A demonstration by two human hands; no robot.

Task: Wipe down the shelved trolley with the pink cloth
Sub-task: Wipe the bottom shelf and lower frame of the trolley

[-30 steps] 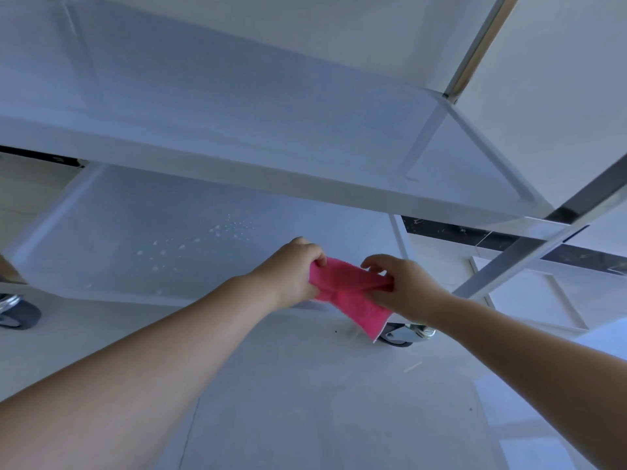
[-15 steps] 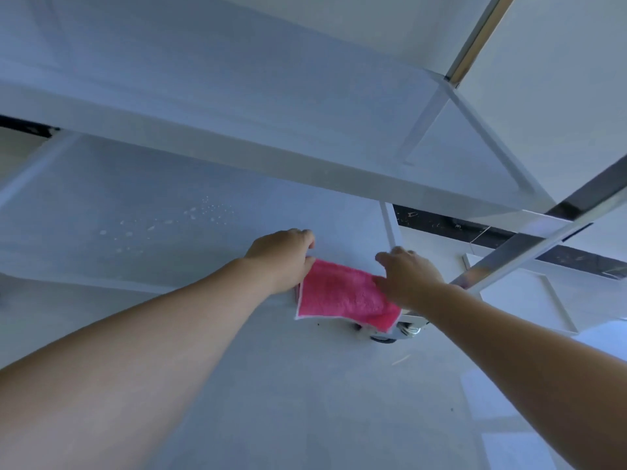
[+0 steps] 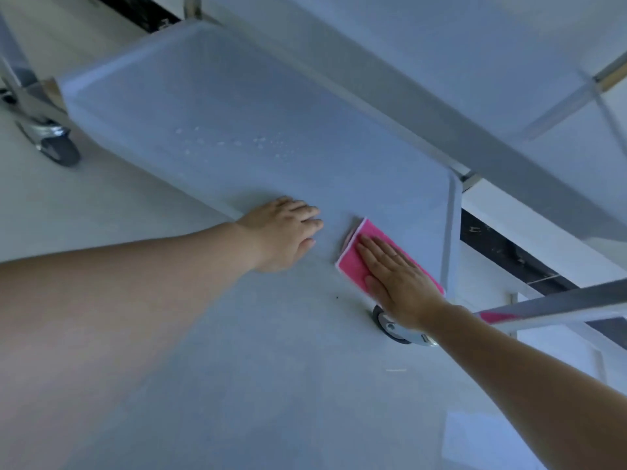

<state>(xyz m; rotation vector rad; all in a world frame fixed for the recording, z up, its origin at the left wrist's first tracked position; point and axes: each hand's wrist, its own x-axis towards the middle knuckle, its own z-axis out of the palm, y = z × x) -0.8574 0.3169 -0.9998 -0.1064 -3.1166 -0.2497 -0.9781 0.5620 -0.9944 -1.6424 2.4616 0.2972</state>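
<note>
Nearest me, my right hand lies flat with straight fingers on the pink cloth, a folded bright square with a pale edge, at the near right corner of the trolley's bottom shelf. My left hand rests beside it, fingers relaxed. Farther in, droplets speckle the shelf.

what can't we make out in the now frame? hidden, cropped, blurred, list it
Head view only:
- pink cloth: the near half lies under the right hand, so its full outline is hidden.
- Near-right caster: partly covered by the right wrist.
- Upper shelf: cut off by the top and right edges.
- White droplets on the bottom shelf: too small to identify.
- Left hand: contact at the shelf's front edge is unclear.
</note>
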